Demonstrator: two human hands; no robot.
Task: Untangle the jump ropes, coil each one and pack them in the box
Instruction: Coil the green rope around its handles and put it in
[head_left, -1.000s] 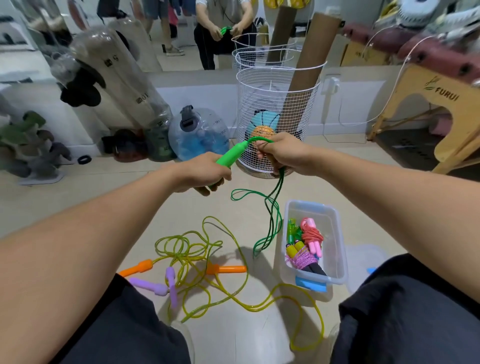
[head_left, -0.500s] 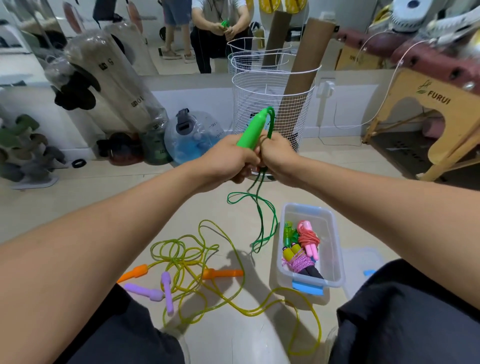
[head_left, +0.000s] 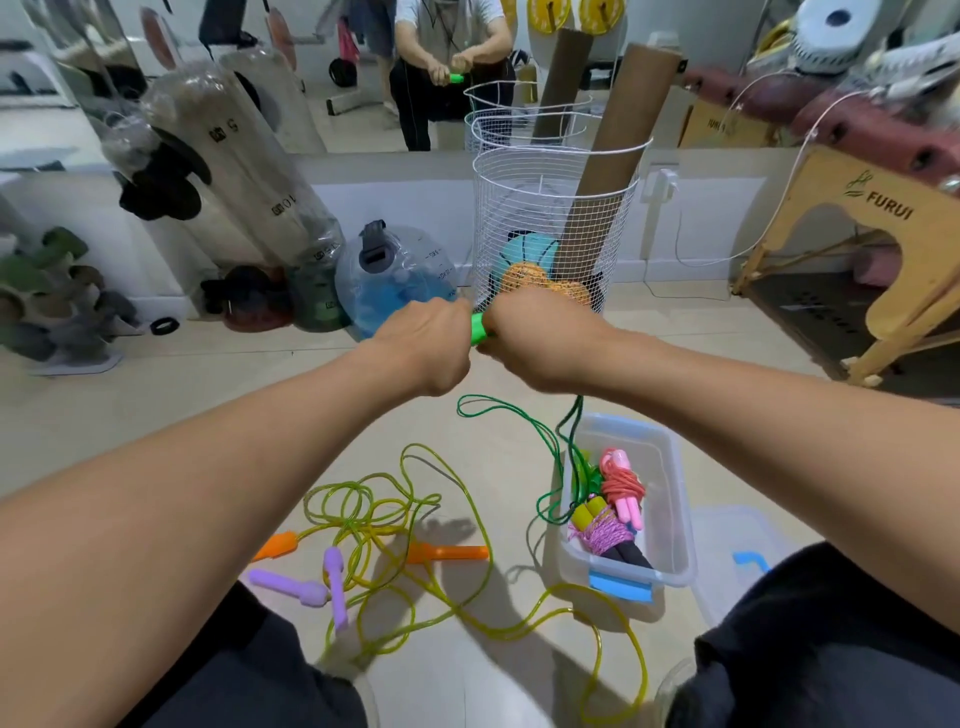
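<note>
A green handle (head_left: 477, 328) is gripped between the left hand (head_left: 422, 349) and right hand (head_left: 537, 338), fingers clenched, and its green rope (head_left: 550, 441) is seen hanging to the floor beside the box (head_left: 675, 519), where 3 coiled ropes are packed; yellow rope (head_left: 415, 551) lies tangled

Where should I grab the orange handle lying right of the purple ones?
Grip the orange handle across its straight middle, coming from above. It lies flat on the floor, long axis left to right, with yellow rope leaving its left end, so the right end is freer.
</note>
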